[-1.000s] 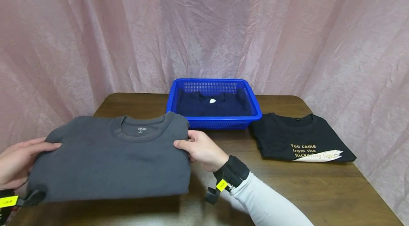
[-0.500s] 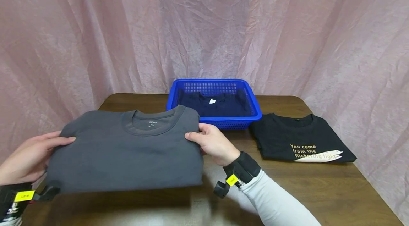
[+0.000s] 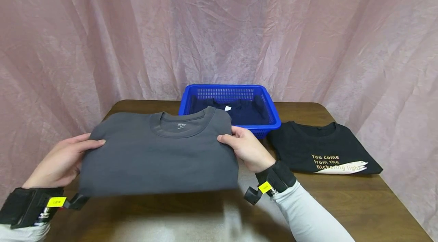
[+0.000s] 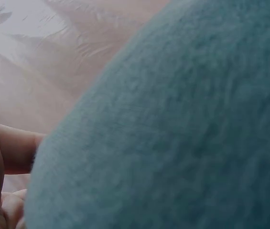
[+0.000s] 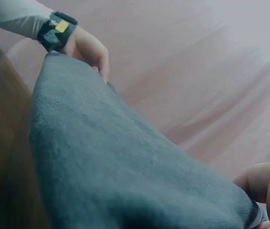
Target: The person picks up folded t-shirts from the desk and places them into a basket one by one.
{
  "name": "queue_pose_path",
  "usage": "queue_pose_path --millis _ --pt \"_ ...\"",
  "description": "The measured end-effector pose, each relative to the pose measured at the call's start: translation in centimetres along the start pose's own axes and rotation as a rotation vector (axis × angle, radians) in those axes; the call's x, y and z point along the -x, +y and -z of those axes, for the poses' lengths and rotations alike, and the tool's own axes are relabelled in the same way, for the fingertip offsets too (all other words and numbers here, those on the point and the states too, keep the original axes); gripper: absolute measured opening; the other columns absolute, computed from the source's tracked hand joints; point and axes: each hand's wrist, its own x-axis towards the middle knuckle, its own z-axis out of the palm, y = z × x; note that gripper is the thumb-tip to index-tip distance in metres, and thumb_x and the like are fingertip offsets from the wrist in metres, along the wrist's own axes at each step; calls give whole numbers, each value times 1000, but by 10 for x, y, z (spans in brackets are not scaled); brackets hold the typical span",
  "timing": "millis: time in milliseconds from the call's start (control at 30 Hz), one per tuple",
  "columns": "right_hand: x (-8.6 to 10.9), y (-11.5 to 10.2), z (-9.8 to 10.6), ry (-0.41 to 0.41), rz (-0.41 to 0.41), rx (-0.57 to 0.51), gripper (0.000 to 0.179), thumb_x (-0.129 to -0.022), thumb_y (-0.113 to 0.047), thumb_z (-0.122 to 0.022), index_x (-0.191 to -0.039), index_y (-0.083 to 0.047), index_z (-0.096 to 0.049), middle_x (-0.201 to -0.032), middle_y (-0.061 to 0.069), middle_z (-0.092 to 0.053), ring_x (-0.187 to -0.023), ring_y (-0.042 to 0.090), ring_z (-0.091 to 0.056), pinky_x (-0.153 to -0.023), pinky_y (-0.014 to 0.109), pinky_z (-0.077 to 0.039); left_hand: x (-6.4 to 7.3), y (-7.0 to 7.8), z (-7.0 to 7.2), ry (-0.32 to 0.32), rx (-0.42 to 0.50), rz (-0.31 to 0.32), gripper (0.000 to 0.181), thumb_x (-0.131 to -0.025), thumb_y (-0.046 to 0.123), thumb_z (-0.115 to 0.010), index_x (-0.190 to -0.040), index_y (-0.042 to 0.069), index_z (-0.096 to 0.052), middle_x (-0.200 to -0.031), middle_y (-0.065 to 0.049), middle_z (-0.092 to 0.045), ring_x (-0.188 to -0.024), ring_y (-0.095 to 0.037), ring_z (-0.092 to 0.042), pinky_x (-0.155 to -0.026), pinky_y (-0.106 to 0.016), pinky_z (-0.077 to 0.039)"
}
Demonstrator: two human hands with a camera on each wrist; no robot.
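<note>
A folded dark grey shirt (image 3: pixel 161 154), its round collar at the top, hangs above the table between my two hands. My left hand (image 3: pixel 61 160) grips its left side, thumb on the front and the other fingers behind. At the right side my right hand (image 3: pixel 248 149) pinches the cloth the same way. In the left wrist view the grey shirt (image 4: pixel 163 133) fills most of the picture. Both hands show in the right wrist view, the left hand (image 5: pixel 89 50) at the far end of the cloth. The shirt's upper right part overlaps the blue basket's front left corner in the head view.
The blue plastic basket (image 3: pixel 275 120) stands at the back of the brown table (image 3: pixel 342 204), with a folded navy shirt (image 3: pixel 246 114) inside. Right of it lies a folded black shirt (image 3: pixel 301 147) with printed lettering. A pink curtain (image 3: pixel 219 25) hangs behind the table.
Both hands have carried the grey shirt to the right and a little upward, towards the basket, whose front left part it now covers. The basket and black shirt stay in place.
</note>
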Motion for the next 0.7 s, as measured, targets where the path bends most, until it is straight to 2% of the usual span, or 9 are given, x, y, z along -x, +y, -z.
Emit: queue_pose_path --millis 100,133,200,267,333,367,433,533,700 --pt "2 -1 8 19 2 10 36 -110 -20 -64 -139 1 -64 -110 2 -80 -93 14 -77 -84 30 -66 -4 2 -9 -20 16 -10 101 -116 35 -55 -167 7 28 -180 -30 8 -100 13 -66 -91 -27 -65" --pt "3 -1 11 24 1 13 36 -110 -20 -64 -139 1 -64 -109 2 -80 -92 13 -77 -83 30 -65 -5 3 -12 -27 38 -19 101 -116 32 -56 -168 6 27 -180 -29 -11 -102 11 -68 -91 -28 -66" --pt "4 -1 17 33 -7 8 36 -110 -20 -64 -138 1 -64 -107 0 -79 -91 13 -77 -82 30 -66 -6 3 -18 -40 68 -46 97 -116 29 -57 -171 2 18 -169 -17 -48 -103 6 -72 -90 -30 -67" --pt "5 -1 23 40 -12 5 36 -110 -21 -64 -139 1 -63 -105 -1 -79 -89 13 -77 -81 29 -66 -8 4 -25 -44 116 -67 82 -115 25 -59 -176 5 -7 -144 3 -70 -104 -1 -76 -89 -33 -68" --pt "7 -2 29 45 -18 -2 36 -109 -20 -64 -139 1 -62 -103 -2 -79 -86 12 -77 -78 29 -66 -10 5 -33 -52 165 -92 58 -114 21 -61 -167 12 -37 -119 20 -76 -103 -8 -79 -87 -35 -69" --pt "8 -2 32 48 -21 -6 37 -109 -20 -64 -139 1 -62 -102 -2 -79 -85 12 -77 -78 29 -66 -12 6 -36 -59 181 -103 44 -114 20 -62 -157 16 -50 -118 17 -78 -102 -10 -80 -86 -36 -69" --pt "11 -1 39 53 -27 -10 36 -109 -20 -63 -139 1 -61 -100 -3 -78 -83 12 -77 -76 29 -65 -14 8 -45 -65 208 -113 25 -113 17 -63 -137 23 -64 -118 13 -80 -101 -13 -80 -86 -37 -69" --pt "13 0 49 57 -31 2 37 -110 -19 -62 -140 2 -60 -99 -4 -78 -83 12 -77 -75 29 -65 -18 10 -56 -74 193 -129 20 -112 17 -64 -130 25 -66 -116 11 -80 -99 -13 -80 -84 -35 -69" --pt "18 5 65 75 -41 36 38 -110 -20 -62 -140 3 -60 -97 -3 -77 -82 12 -76 -74 29 -65 -24 12 -75 -61 164 -134 30 -111 20 -67 -140 15 -61 -112 11 -81 -95 -13 -80 -82 -34 -69"
